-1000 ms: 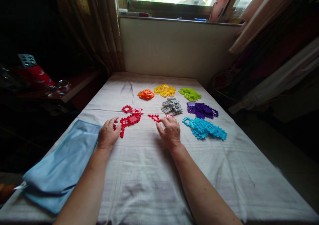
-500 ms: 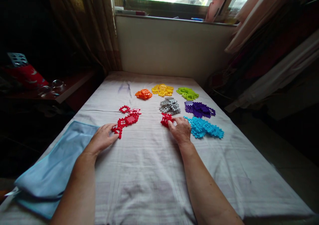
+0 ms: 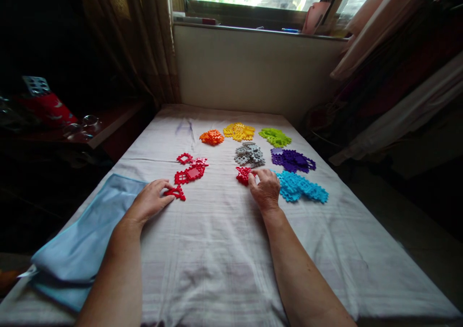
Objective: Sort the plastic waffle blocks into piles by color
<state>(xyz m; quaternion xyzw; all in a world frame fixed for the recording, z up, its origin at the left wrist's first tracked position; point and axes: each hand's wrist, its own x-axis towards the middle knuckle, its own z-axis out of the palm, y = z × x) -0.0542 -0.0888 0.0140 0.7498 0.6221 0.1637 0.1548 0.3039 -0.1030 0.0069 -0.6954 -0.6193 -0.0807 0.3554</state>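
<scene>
My left hand (image 3: 154, 199) is closed, its thumb and fingertips pinching a red triangular interlocking tile (image 3: 178, 192) with toothed edges at the table surface. Just beyond lie several loose red tiles (image 3: 191, 172), square ones with cut-outs among them. To the right, a small heap of red tiles (image 3: 243, 175) sits under the fingertips of my right hand (image 3: 265, 189). Its thumb and curled fingers close on the heap's right side, and they partly hide it. Beside that hand is a pile of light blue tiles (image 3: 302, 187).
Grey tiles (image 3: 249, 154), purple tiles (image 3: 292, 160), orange tiles (image 3: 211, 137), yellow tiles (image 3: 238, 131) and green tiles (image 3: 275, 137) lie in separate piles farther back. A blue cloth (image 3: 87, 240) lies at the left edge of the sheet-covered table (image 3: 210, 269). Glasses (image 3: 87, 127) rest on a side surface.
The red triangular tile in my left hand has turned and come away from the square red tile it was against. My right hand stays at the red heap. The view has shifted slightly.
</scene>
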